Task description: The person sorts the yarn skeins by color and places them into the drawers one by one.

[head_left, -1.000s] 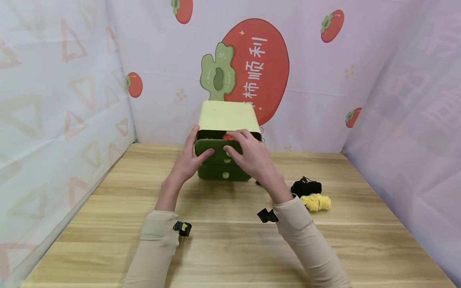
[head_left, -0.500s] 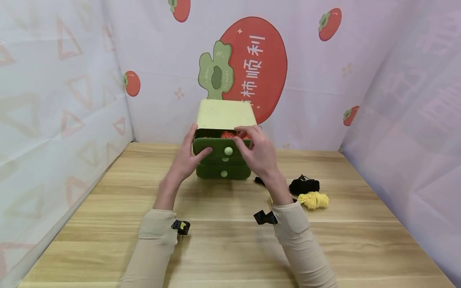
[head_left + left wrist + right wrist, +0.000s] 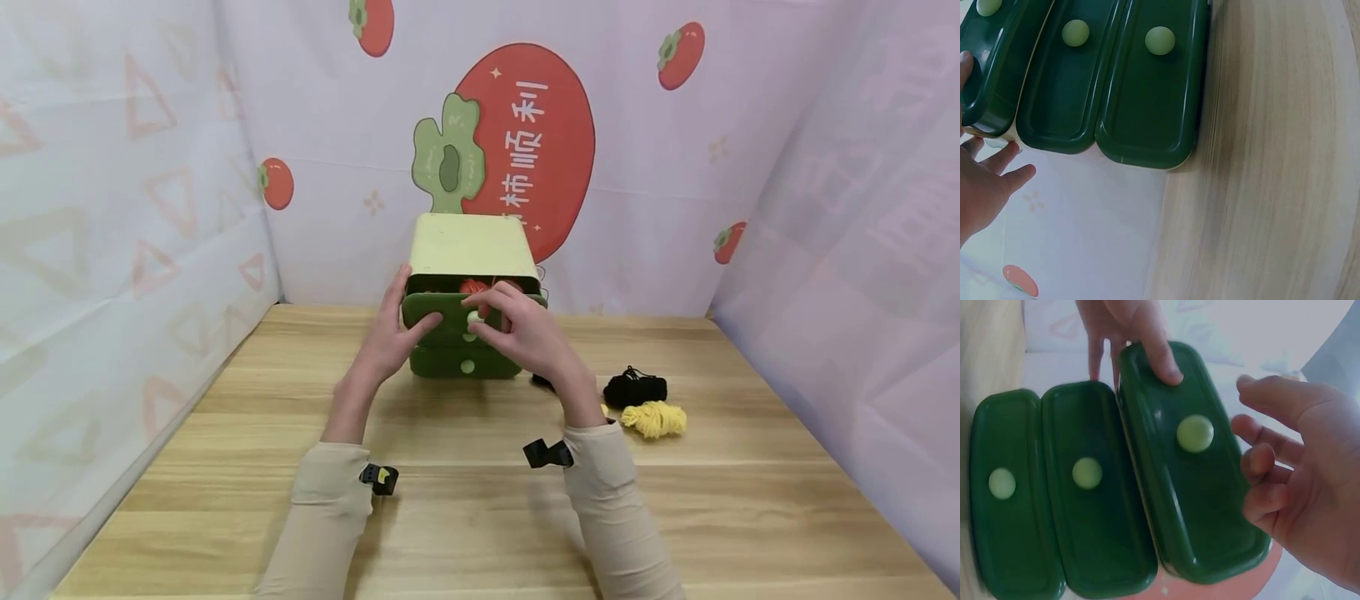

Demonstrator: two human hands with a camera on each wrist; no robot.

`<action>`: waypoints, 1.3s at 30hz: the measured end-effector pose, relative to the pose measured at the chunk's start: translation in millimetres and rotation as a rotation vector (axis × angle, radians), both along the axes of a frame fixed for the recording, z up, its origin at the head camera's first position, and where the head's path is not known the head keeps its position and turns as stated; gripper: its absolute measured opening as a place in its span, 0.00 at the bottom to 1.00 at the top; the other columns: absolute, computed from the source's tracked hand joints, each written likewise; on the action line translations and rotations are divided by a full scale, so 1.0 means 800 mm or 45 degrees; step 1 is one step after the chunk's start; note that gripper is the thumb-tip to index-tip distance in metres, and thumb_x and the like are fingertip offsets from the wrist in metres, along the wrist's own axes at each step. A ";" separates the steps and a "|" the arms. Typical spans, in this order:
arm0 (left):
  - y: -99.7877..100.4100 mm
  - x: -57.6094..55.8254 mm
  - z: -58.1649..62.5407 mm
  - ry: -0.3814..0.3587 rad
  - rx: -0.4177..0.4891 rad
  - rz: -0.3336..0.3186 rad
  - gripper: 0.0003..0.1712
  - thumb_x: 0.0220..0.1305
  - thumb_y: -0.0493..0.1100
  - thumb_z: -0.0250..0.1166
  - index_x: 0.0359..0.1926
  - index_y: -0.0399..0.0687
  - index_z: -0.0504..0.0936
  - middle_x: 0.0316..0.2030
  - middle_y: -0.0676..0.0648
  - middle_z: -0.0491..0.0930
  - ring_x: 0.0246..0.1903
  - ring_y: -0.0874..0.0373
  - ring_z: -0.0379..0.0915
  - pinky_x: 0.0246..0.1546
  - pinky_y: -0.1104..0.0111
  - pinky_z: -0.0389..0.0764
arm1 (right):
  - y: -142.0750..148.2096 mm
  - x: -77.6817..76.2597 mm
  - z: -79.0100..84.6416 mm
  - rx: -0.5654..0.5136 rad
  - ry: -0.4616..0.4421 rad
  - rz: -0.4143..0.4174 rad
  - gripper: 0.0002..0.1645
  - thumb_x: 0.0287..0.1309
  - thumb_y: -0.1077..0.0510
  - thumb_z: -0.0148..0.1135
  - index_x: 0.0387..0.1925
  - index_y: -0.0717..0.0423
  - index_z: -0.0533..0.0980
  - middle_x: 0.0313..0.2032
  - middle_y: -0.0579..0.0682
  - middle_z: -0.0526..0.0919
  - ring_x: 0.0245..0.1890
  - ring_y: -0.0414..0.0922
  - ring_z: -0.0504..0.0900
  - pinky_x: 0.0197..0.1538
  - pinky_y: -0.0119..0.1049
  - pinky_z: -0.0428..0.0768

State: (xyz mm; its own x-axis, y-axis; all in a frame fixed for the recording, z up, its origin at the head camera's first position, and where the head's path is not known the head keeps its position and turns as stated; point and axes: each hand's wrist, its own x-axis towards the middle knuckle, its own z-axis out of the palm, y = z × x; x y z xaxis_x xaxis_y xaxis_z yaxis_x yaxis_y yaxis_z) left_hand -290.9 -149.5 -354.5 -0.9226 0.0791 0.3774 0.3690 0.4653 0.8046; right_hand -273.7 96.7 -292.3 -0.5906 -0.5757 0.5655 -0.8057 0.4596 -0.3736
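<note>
A mini chest of drawers with a pale yellow-green body [image 3: 472, 243] and dark green fronts stands at the back of the table. Its top drawer [image 3: 1191, 469] is pulled partway out, and red yarn [image 3: 473, 287] shows inside. My left hand [image 3: 382, 340] holds this drawer's left end, thumb on the front and fingers along the side. The right hand [image 3: 525, 332] hovers by the drawer's upper edge, fingers loosely curled and nothing visible between them. In the right wrist view its fingertips are close to the rim, above the round pale knob [image 3: 1195, 433].
Two lower drawers [image 3: 1088, 506] are pushed in. On the wooden table [image 3: 465, 517], to the right, lie a black yarn bundle [image 3: 635, 389] and a yellow yarn bundle [image 3: 655, 419]. Another black item [image 3: 542, 382] is partly hidden by my right wrist. Printed cloth hangs around the table.
My right hand shifted right along the drawer's upper edge, uncovering the knob, then came back left and lower in front of it. The left hand stays at the drawer's left end.
</note>
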 end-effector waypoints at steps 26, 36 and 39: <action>-0.001 0.000 0.001 0.008 0.008 -0.011 0.55 0.63 0.68 0.62 0.79 0.69 0.39 0.78 0.64 0.37 0.78 0.47 0.41 0.73 0.40 0.56 | 0.006 -0.021 -0.023 0.067 -0.063 -0.095 0.17 0.64 0.57 0.66 0.54 0.44 0.82 0.27 0.43 0.85 0.09 0.32 0.71 0.21 0.29 0.77; -0.001 0.000 0.004 0.030 -0.018 0.012 0.53 0.64 0.67 0.62 0.78 0.74 0.39 0.78 0.63 0.38 0.78 0.49 0.41 0.74 0.42 0.55 | -0.002 -0.027 -0.029 0.024 0.139 -0.152 0.14 0.63 0.58 0.67 0.50 0.47 0.84 0.32 0.45 0.88 0.19 0.35 0.75 0.24 0.30 0.71; -0.001 0.000 0.004 0.042 -0.040 0.007 0.53 0.65 0.65 0.63 0.79 0.73 0.38 0.79 0.61 0.38 0.78 0.48 0.41 0.75 0.42 0.54 | -0.005 -0.029 -0.033 -0.003 0.156 -0.184 0.14 0.62 0.57 0.68 0.50 0.47 0.84 0.36 0.45 0.89 0.19 0.37 0.73 0.22 0.30 0.69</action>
State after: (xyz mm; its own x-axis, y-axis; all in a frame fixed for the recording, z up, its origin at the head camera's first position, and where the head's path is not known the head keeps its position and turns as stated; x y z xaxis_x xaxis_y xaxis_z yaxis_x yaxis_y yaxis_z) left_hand -290.9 -150.4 -351.6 -0.9102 0.0859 0.4052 0.3924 0.4922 0.7770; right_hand -296.7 93.0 -318.4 -0.5937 -0.4886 0.6394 -0.7710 0.5729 -0.2782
